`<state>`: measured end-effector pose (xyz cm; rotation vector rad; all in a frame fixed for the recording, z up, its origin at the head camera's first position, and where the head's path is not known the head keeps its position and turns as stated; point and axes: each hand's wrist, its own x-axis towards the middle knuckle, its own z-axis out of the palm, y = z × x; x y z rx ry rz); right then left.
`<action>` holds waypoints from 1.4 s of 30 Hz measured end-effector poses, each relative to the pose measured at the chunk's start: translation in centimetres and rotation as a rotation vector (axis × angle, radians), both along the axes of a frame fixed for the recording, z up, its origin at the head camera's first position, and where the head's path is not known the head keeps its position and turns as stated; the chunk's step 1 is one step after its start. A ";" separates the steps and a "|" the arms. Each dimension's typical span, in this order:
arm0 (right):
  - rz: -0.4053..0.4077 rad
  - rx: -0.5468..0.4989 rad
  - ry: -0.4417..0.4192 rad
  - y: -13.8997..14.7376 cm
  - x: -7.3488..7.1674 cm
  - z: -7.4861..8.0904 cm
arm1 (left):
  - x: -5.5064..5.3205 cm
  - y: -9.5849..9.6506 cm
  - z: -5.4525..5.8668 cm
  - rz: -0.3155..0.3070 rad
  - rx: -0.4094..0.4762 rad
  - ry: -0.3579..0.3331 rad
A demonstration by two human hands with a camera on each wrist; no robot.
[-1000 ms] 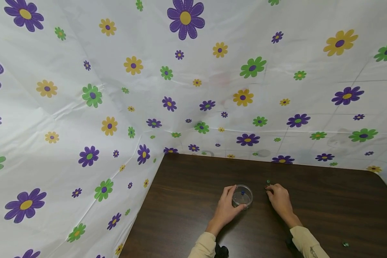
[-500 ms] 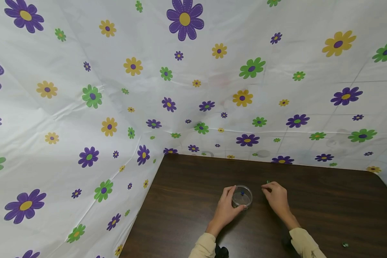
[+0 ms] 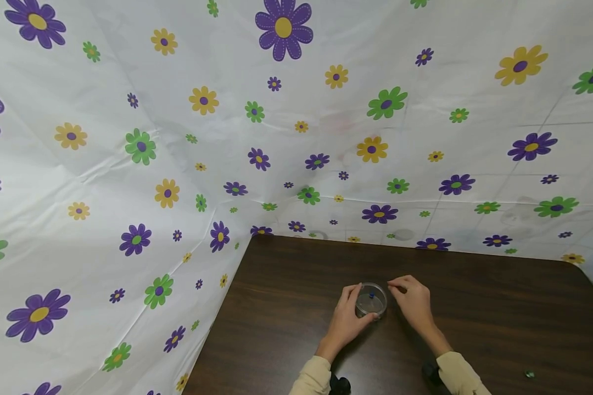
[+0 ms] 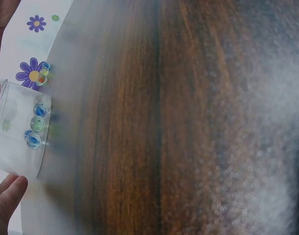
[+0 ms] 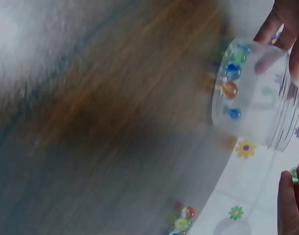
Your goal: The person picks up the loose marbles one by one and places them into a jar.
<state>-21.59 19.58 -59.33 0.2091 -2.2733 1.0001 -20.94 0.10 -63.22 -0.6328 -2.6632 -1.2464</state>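
Observation:
A clear, wide-mouthed jar [image 5: 260, 120] stands upright on the table, with several glass marbles [image 5: 233, 71] at its bottom. My left hand [image 3: 346, 322] grips the jar from the left, thumb and fingers around its side near the rim. Just right of the jar, my right hand [image 3: 415, 303] pinches a green glass marble [image 5: 294, 175] between thumb and fingertips. In the left wrist view, blue and pale green marbles [image 4: 37, 124] show through the jar wall.
Loose marbles [image 5: 183, 223] lie in a small cluster on the dark wooden table [image 3: 296, 274]. A single green marble [image 3: 529, 374] sits at the table's near right. White flower-print sheeting [image 3: 277, 137] hangs along the back and left edges.
My right hand has moved left toward the jar with the pinched marble, and now covers the spot where a loose marble showed behind it. The left hand and jar have stayed put.

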 end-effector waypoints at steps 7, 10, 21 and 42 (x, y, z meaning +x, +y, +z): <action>0.047 0.025 0.000 -1.3 0.3 -0.7 | 0.1 0.0 0.1 -0.006 0.002 -0.014; 0.055 0.041 0.010 -1.6 0.3 -0.9 | 0.2 -0.1 0.1 -0.012 0.004 -0.003; 0.082 0.054 0.050 -1.6 0.2 -1.5 | 0.2 -0.1 0.2 -0.019 -0.001 -0.006; 0.095 0.050 0.018 -1.7 0.2 -1.5 | 0.0 0.0 0.0 -0.013 0.005 -0.020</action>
